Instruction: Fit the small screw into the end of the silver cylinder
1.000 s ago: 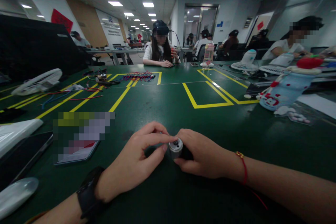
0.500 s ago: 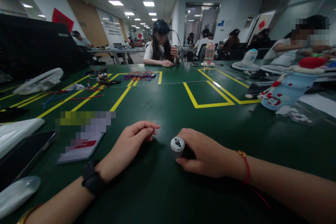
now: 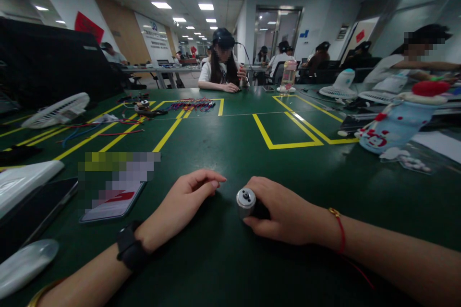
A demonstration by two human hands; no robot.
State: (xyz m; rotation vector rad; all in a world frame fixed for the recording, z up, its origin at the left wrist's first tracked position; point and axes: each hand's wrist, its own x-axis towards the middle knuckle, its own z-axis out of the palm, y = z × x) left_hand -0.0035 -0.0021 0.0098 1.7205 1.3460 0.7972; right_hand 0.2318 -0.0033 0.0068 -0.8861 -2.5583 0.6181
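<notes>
My right hand (image 3: 277, 208) is wrapped round a small electric motor (image 3: 246, 200). The motor is a silver metal cylinder whose round end face points up toward me, with a dark shaft hub in the centre and small holes beside it. Its lower part is hidden by shadow and my fingers. Just left of the motor, my left hand (image 3: 196, 196) rests over the green table (image 3: 216, 264) with fingers loosely stretched and nothing visible in them. A narrow gap separates my left fingertips from the motor. To the left of that hand lies a phone (image 3: 117, 201), partly pixelated.
A white mouse (image 3: 27, 266) lies at the lower left. Further off are a white fan (image 3: 57, 111), bundled wires (image 3: 192, 104) and yellow tape lines (image 3: 295, 145). A blue bottle (image 3: 398, 124) stands at the right. A person (image 3: 221, 64) sits opposite; other people work behind.
My left hand has shifted slightly right, and its fingers have straightened a little. My right hand still grips the motor in nearly the same place. The whole view has shifted slightly.
</notes>
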